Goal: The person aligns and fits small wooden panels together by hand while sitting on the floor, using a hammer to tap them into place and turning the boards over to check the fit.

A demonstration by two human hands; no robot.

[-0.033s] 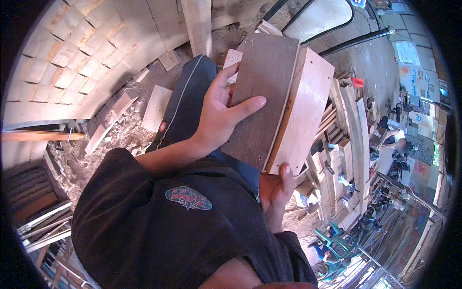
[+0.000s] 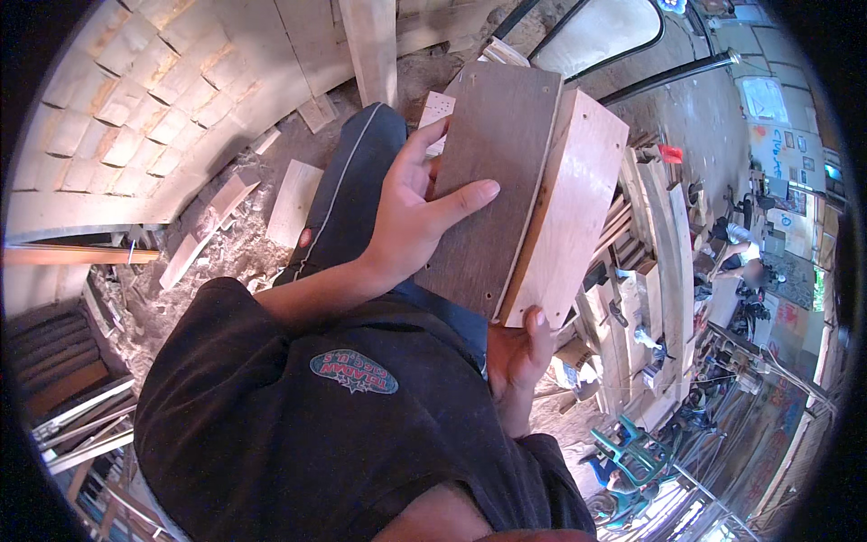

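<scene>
A wooden box [image 2: 506, 154] is tilted in front of my body, over my dark trousers. Its wide face is a dark brown board with small holes near the corners; the adjoining side [image 2: 578, 199] is pale plywood. My left hand [image 2: 402, 212] grips the dark board from its left edge, thumb flat across the face and fingers mostly hidden behind. At the box's near lower corner, my right hand [image 2: 519, 361] holds the end, its thumb up against the pale side. The fingers of that hand are largely hidden beneath. Whether the box also rests on my leg, I cannot tell.
Wood offcuts [image 2: 212, 221] and shavings lie on the floor at left, below a pale panel of wooden blocks [image 2: 135, 99]. Long boards [image 2: 664, 271] are stacked at right. A green plastic chair [image 2: 637, 452] stands lower right; another person [image 2: 741, 244] sits farther off.
</scene>
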